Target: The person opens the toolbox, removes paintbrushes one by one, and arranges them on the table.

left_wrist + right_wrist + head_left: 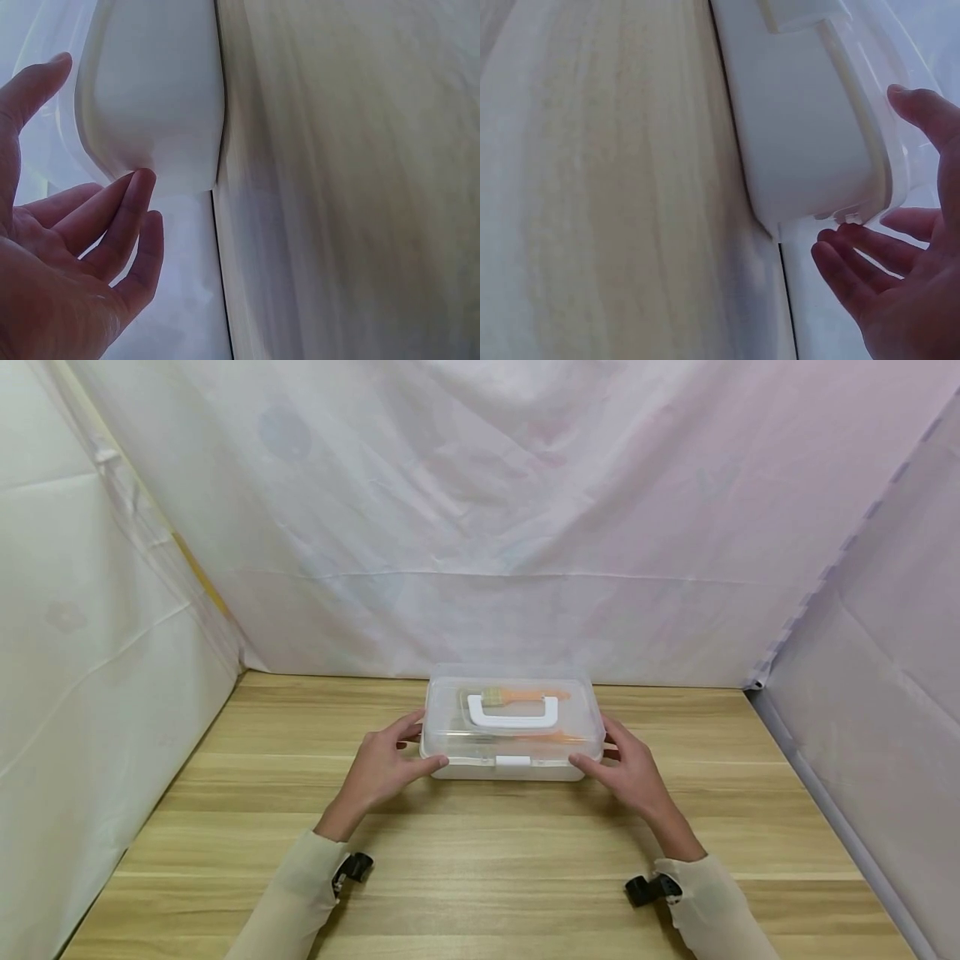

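A lidded plastic box (472, 772) sits on a wood-grain table (487, 868). With the box as the clock's centre, its white latch (513, 761) lies at 6 o'clock, while a white handle (513, 722) spans the clear lid. Beneath the lid, toward 12, lies a brush (517, 696), its orange handle pointing to 3 and its pale bristles to 9. The person's left hand (385, 763) rests at the box's end between 8 and 9, the right hand (632, 770) between 3 and 4, each thumb on a near corner. Pale sleeves (288, 893) run out toward 8 and 4. A pale cloth (480, 527) hangs at 12.
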